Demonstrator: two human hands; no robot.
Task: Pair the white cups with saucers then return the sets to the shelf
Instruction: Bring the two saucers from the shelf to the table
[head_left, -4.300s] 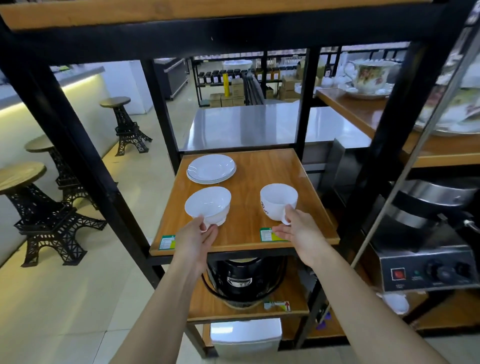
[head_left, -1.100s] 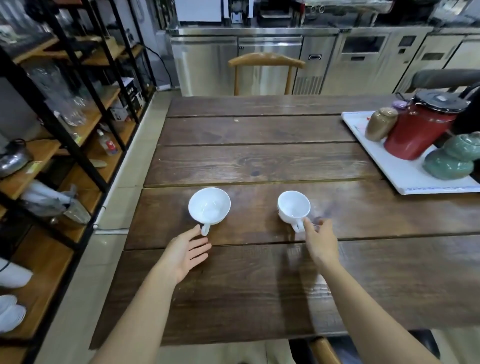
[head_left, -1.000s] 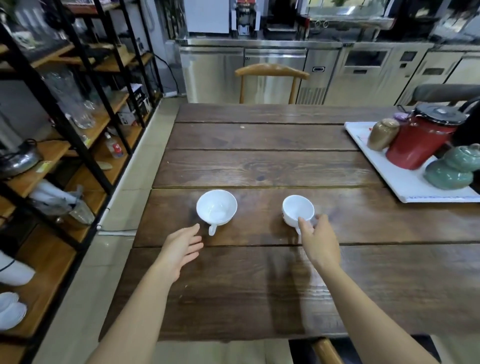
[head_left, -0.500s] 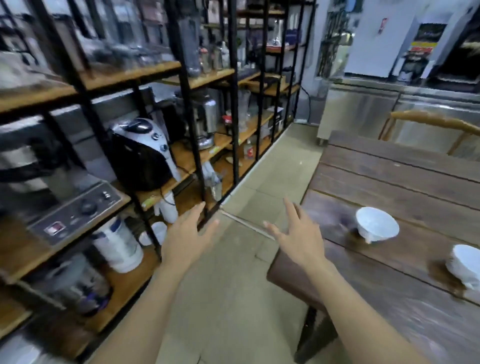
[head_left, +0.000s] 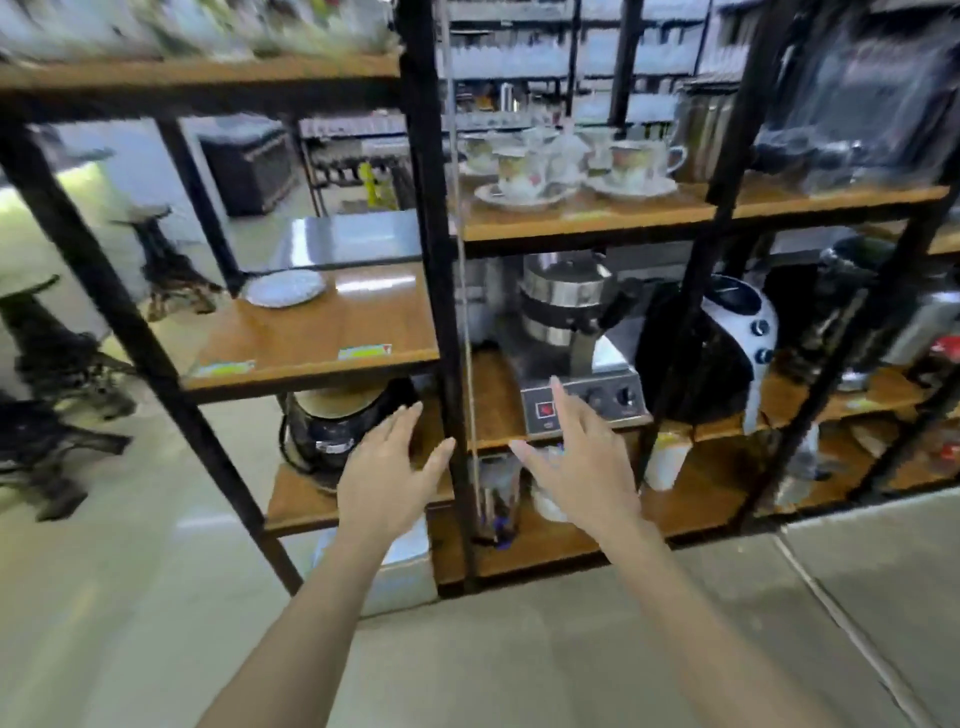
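A stack of white saucers (head_left: 284, 288) lies at the back left of a wooden shelf board (head_left: 332, 332) in a black metal rack. My left hand (head_left: 387, 480) and my right hand (head_left: 576, 465) are both stretched out in front of the rack, below that board, fingers spread and holding nothing. The white cups are out of view. The picture is blurred by motion.
A black post (head_left: 439, 291) of the rack stands between my hands. A black cooker (head_left: 332, 426) sits on the board below the saucers. To the right stand a steel appliance with knobs (head_left: 576, 358), a black-and-white machine (head_left: 727, 343), and flowered cups on saucers (head_left: 566, 171) one level up.
I let go of the two white cups on the wooden table and turned left toward the rack. Both empty hands now reach toward the shelves, and the table has left the view.
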